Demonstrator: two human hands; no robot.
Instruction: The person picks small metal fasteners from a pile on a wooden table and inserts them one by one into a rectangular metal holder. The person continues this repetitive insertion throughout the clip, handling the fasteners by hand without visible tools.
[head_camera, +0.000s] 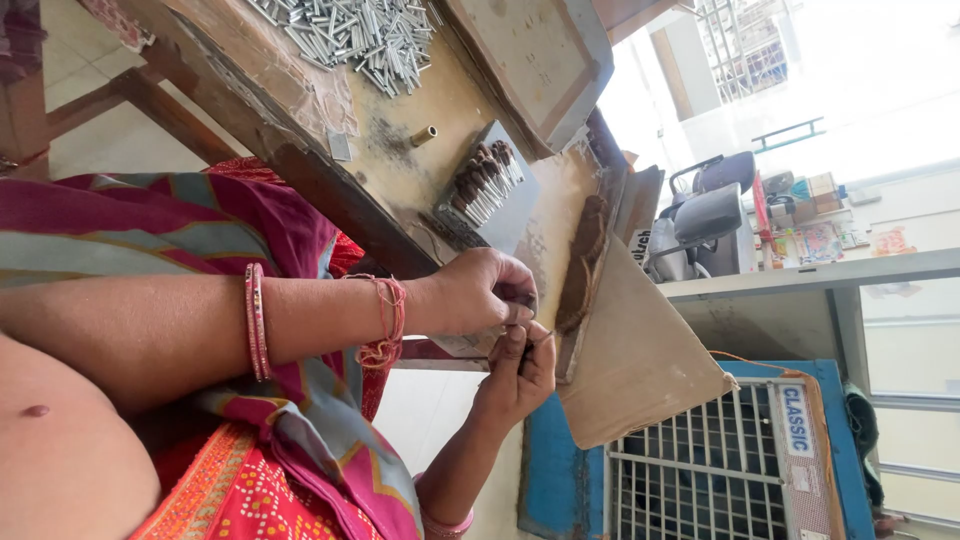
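- Nearest the camera: a bare forearm with thin pink bangles (257, 322) and a red thread band (390, 312) at the wrist, lying over magenta and grey-green cloth (200, 225).
- Upper hand in the picture (478, 292): fingers (515, 290) curled closed, tips pinched on a small item that is too small and too hidden to identify.
- Lower hand in the picture (520, 372): fingers (515, 345) bent and drawn together, tips meeting those of the upper hand just beside the edge of a brown board (630, 360). Which hand is the person's left cannot be told from this rotated view.
- Pinched item: between the two sets of fingertips, at the near edge of the wooden table (400, 130); a dark brown heap (580, 275) lies on the board just beyond.
- Middle distance: a grey metal tray (515, 215) on the table holds a row of small rods with dark tips (485, 180); a single short brass-coloured tube (423, 136) lies apart from it.
- Farther along the table: a loose pile of plain silver rods (350, 35), beside a flat wooden frame (540, 55).
- Background: a blue cabinet with a white wire grille (700, 465), and a shelf with a dark machine (710, 215).
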